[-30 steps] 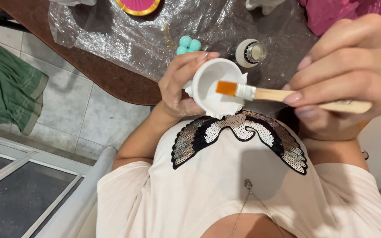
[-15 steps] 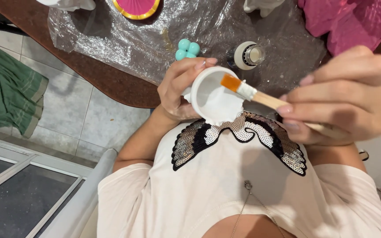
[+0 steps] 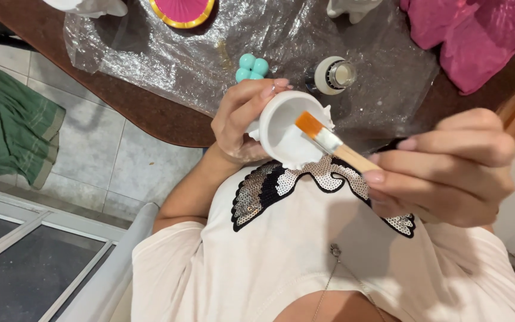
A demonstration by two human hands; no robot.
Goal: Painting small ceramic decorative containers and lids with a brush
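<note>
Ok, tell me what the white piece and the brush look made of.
White piece: matte, chalky white with no shine, probably plaster or unglazed ceramic.
Brush: pale bare wood handle, silvery metal ferrule, orange bristles that look synthetic.

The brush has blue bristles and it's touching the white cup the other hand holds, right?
Not quite. The head view shows the brush has orange bristles, not blue. The right hand does press it against the white cup, which the left hand holds.

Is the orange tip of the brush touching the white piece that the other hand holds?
Touching. In the head view, the brush's orange bristles lie directly against the white piece, no gap showing.
</note>
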